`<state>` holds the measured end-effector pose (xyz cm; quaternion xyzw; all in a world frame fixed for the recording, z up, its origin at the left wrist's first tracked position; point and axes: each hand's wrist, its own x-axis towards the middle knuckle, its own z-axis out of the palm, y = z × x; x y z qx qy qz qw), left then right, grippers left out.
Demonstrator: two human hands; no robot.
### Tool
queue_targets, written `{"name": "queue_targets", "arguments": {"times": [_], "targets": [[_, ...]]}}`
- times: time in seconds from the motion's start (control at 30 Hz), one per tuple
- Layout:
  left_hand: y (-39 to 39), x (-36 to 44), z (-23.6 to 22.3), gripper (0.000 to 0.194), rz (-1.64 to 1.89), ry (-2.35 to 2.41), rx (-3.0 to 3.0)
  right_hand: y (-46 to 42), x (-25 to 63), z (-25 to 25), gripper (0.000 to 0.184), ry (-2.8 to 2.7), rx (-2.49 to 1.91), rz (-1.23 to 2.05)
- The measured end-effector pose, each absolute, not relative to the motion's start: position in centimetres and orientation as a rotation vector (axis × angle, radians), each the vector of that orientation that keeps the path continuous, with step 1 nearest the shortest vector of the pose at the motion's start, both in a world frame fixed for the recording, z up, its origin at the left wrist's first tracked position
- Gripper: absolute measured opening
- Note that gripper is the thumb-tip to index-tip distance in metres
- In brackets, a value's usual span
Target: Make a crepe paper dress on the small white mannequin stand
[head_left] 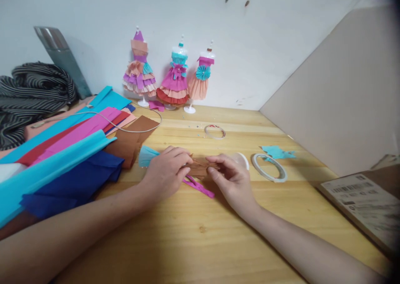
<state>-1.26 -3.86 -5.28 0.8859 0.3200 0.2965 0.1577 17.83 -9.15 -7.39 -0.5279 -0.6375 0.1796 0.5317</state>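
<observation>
A gathered piece of brown crepe paper (pixel 200 167) stretches between my hands, just above the wooden table. My left hand (pixel 167 169) pinches its left end between thumb and fingers. Its right end is held in my right hand (pixel 233 175), thumb against the fingertips. Pleated light blue paper (pixel 147 155) shows beyond my left hand, and a round white piece (pixel 242 160) behind my right; whether these join is hidden by my hands. Below the brown paper lies a magenta paper strip (pixel 200 187).
Three small dress forms in paper dresses (pixel 178 77) stand by the wall. Coloured crepe paper (pixel 62 154), a striped cloth (pixel 34 96) and a bottle (pixel 62 59) are on the left. To the right are a tape roll (pixel 283 173), teal scraps (pixel 279 152) and a cardboard box (pixel 359 209).
</observation>
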Motion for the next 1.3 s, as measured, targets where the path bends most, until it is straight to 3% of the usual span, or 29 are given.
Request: {"name": "queue_targets", "arguments": {"times": [0.27, 0.4, 0.6, 0.77, 0.93, 1.3], "targets": [[-3.9, -1.2, -5.4, 0.012, 0.848, 0.912, 2.529, -8.8, 18.7, -5.8, 0.036, -2.02, -1.153, -0.095], [-4.0, -1.2, -5.4, 0.011, 0.828, 0.917, 2.51, -7.9, 18.3, -5.7, 0.041, -2.219, -1.177, -0.04], [-4.1, -1.3, -5.2, 0.015, 0.808, 0.929, 2.425, -7.3, 17.9, -5.6, 0.021, -2.198, -1.177, 0.007], [-4.1, -1.3, -4.9, 0.029, 0.834, 0.935, 2.362, -7.1, 17.6, -5.1, 0.006, -2.114, -1.131, 0.155], [-4.1, -1.7, -5.0, 0.047, 0.817, 0.936, 2.369, -6.8, 17.0, -4.5, 0.011, -2.031, -1.17, 0.341], [-4.2, -1.8, -5.5, 0.045, 0.83, 0.891, 2.405, -6.3, 16.8, -4.4, 0.015, -2.053, -1.183, 0.358]]}}
